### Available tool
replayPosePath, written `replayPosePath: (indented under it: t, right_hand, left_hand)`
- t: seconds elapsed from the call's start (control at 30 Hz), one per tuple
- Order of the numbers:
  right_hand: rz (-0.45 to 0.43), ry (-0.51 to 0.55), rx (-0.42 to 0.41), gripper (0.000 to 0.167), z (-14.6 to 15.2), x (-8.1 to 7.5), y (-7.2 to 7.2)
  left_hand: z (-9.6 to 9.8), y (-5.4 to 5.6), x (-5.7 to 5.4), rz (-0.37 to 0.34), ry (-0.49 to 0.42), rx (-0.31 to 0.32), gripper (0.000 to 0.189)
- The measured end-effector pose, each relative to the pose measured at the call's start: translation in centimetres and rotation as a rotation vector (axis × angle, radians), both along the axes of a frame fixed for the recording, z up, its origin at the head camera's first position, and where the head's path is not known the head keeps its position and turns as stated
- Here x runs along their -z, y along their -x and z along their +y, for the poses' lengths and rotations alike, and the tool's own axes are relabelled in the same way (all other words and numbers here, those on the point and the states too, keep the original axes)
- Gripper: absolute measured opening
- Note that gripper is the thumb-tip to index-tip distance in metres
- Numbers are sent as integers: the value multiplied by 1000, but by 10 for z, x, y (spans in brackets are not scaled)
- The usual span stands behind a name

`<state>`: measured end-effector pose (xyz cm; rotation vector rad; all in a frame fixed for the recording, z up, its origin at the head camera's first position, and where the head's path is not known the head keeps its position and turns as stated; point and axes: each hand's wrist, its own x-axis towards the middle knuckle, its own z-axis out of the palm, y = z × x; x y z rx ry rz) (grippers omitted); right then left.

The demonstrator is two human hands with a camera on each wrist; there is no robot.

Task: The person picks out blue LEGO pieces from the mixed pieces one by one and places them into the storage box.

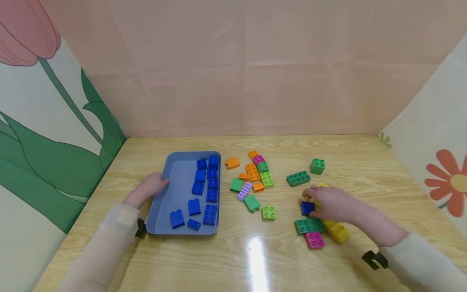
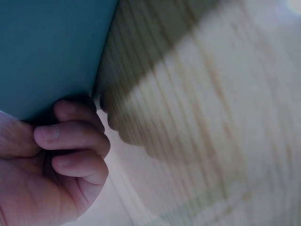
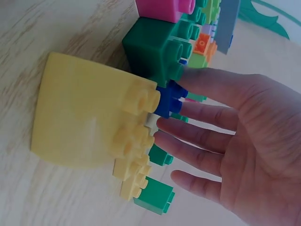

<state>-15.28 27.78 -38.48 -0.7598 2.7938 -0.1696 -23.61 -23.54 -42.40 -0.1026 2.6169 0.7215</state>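
My left hand (image 1: 151, 184) grips the left rim of a blue-grey tray (image 1: 155, 219); the left wrist view shows its fingers (image 2: 70, 136) curled at the tray's wall (image 2: 47, 52). Inside the tray lie several blue toy bricks (image 1: 209, 214), mostly along the right side. On the right, my right hand (image 1: 333, 205) reaches over a dark blue brick (image 1: 308, 208), its thumb and fingers spread around it. In the right wrist view, thumb and index fingertips are close to the blue brick (image 3: 165, 101); firm contact cannot be made out. Yellow bricks (image 1: 337, 232) lie partly under this hand.
A green brick (image 1: 309, 226) and a pink brick (image 1: 315, 240) lie just in front of the blue one. Farther back are two dark green bricks, one long (image 1: 298, 178) and one square (image 1: 317, 166). Mid-table, orange (image 1: 252, 172), purple (image 1: 244, 191) and green bricks (image 1: 251, 203) lie scattered.
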Motion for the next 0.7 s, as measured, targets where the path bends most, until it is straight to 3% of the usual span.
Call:
replayPosePath:
  t: [0.4, 0.7]
  right_hand:
    - [69, -5, -28, 35, 1, 14, 7]
    - [80, 5, -41, 34, 2, 15, 8]
  left_hand:
    - [0, 1, 3, 11, 16, 5, 42]
    - [0, 0, 3, 32, 16, 20, 37]
